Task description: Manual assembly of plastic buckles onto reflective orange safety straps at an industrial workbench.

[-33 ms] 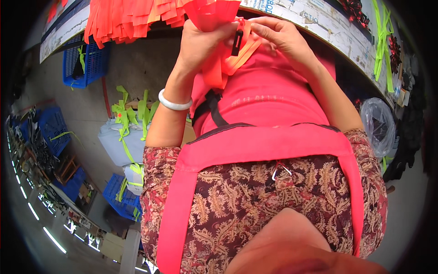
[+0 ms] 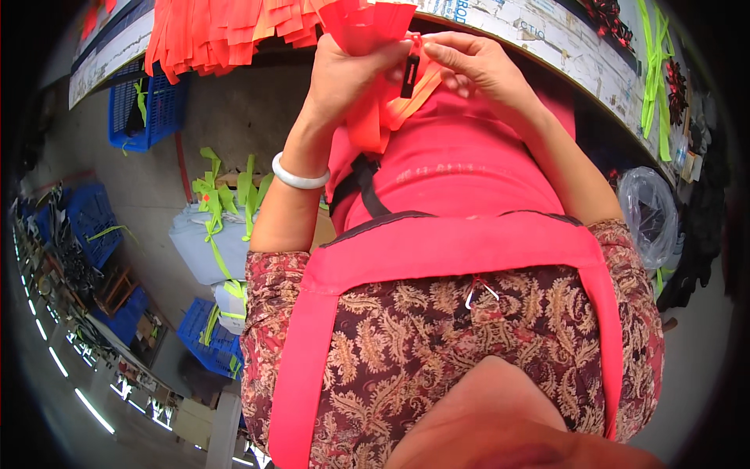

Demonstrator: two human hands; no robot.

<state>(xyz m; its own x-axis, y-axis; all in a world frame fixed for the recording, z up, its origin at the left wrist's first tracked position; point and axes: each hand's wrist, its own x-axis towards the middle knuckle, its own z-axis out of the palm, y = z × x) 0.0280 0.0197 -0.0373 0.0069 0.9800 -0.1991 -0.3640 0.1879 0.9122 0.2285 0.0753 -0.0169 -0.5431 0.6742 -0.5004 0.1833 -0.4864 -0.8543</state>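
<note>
Step in hand looks like fine fingertip work on small black tab (image 2: 409,76) beside bunched orange strips (image 2: 367,27), up near bench (image 2: 539,33), over red apron (image 2: 469,148); next move prob. calls for steady L grip & precise R fingertips; L hand (image 2: 341,78) closed round strips, thumb toward tab; R hand (image 2: 488,74) nearly closed, thumb & index tips close together by tab's top; can't tell if they're pinching anything.
</note>
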